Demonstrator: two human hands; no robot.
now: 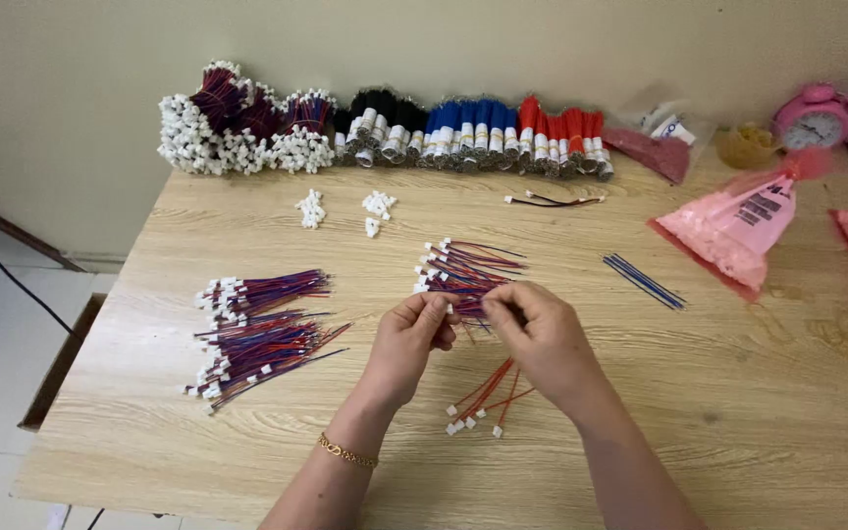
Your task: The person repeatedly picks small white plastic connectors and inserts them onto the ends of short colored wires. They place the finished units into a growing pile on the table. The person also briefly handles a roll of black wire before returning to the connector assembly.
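- Both hands meet over the middle of the wooden table (pixel 718 422): the left hand (pixel 412 339) and right hand (pixel 540 334) each pinch the same bunch of red-and-blue wire leads (pixel 463 273), fingertips closed on the strands.
- That bunch fans away from the hands toward the wall, white plugs at its far left end.
- Judgement: to do this well, keep the pinch close to the plugs and take one lead at a time, so the strands don't tangle.
- Under the wrists lies a small cluster of red leads (pixel 488 397), about five plugs showing.
- At left, two loose heaps of finished leads (pixel 257 334); too many to count.
- Two little piles of loose white plugs (pixel 345 208) beyond.
- A few blue wires (pixel 643 280) at right, two pink bags (pixel 738 231), one pink alarm clock (pixel 814 118).
- Bundles along the wall (pixel 385 132).
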